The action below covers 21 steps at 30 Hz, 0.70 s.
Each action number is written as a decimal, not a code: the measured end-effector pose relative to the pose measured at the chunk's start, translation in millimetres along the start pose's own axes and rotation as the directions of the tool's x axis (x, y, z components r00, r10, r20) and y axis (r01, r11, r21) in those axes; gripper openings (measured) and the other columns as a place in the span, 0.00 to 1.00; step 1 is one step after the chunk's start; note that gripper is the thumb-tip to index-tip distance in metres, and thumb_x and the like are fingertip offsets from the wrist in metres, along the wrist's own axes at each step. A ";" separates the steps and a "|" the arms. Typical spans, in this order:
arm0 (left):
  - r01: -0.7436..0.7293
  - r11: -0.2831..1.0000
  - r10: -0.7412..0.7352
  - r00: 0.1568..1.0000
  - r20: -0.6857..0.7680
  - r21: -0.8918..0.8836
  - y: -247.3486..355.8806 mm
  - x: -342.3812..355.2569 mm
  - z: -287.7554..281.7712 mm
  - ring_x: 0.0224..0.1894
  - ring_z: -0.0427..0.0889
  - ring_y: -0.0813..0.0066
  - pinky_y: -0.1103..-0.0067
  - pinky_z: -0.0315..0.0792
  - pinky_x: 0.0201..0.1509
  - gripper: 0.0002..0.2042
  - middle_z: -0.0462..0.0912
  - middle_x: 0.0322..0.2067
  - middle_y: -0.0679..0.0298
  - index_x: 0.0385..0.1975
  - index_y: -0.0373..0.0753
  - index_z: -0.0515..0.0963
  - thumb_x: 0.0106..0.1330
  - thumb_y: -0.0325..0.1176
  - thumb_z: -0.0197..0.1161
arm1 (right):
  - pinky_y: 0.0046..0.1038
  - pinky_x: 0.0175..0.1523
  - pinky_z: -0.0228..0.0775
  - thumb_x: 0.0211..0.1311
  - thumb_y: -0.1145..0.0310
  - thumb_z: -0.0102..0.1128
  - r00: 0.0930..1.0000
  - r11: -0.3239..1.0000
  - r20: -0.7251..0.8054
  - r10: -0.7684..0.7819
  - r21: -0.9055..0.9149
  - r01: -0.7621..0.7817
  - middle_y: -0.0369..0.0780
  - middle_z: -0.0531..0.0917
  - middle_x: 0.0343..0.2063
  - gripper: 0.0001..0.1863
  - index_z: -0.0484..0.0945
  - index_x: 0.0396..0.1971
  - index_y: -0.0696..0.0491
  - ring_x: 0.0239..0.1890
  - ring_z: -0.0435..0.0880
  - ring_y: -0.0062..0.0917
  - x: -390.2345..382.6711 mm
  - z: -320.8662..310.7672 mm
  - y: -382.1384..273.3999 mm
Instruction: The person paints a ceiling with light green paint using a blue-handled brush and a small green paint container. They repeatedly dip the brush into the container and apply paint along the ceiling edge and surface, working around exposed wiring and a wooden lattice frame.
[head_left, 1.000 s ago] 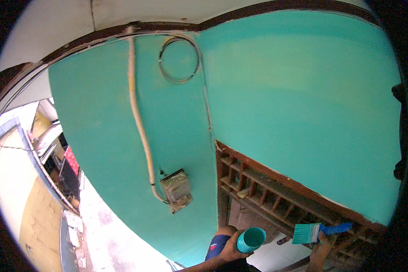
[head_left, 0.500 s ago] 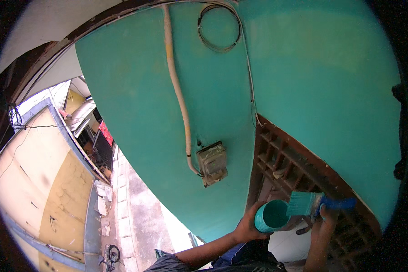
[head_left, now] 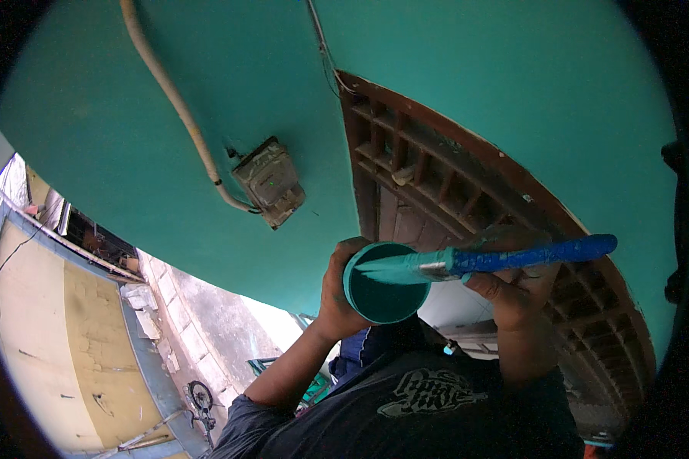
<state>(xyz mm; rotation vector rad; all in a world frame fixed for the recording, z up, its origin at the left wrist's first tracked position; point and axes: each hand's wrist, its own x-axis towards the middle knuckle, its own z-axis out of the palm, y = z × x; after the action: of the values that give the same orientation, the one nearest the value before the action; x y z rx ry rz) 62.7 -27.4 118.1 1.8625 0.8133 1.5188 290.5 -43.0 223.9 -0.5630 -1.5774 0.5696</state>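
My left hand [head_left: 337,294] is wrapped round the side of a teal paint pot [head_left: 390,306], its open mouth turned up toward me. Teal paint coats the inside of the pot. My right hand [head_left: 517,287] grips a paintbrush [head_left: 540,254] by its blue handle. The brush lies nearly level, its teal-coated bristles over the mouth of the pot. From this angle I cannot tell whether the bristles touch the paint or the rim.
Ahead stands a teal wall [head_left: 230,76] with a meter box [head_left: 270,182] and a pale conduit [head_left: 168,88]. A brown wooden lattice frame [head_left: 444,164] adjoins it on the right. At lower left, a bicycle [head_left: 200,398] stands by a paved alley [head_left: 207,314].
My view has tipped downward, so the wall fittings sit higher and further left. The brush has come from beside the pot to over its mouth, turning edge-on.
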 end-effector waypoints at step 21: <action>-0.056 0.997 0.051 0.993 0.111 0.047 -21.0 -1.2 16.1 0.54 0.74 0.58 0.67 0.69 0.58 0.45 0.70 0.51 0.52 0.58 0.37 0.58 0.39 0.32 0.81 | 0.25 0.30 0.71 0.47 0.68 0.74 0.959 0.928 0.284 0.012 -0.361 0.095 0.41 0.84 0.31 0.14 0.82 0.34 0.53 0.29 0.83 0.28 -5.8 14.0 7.6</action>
<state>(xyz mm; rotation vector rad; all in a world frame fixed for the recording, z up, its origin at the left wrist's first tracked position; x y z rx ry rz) 76.4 -16.1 98.5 2.0004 0.7629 1.4259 277.2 -41.5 213.6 -0.7546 -1.9848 0.3251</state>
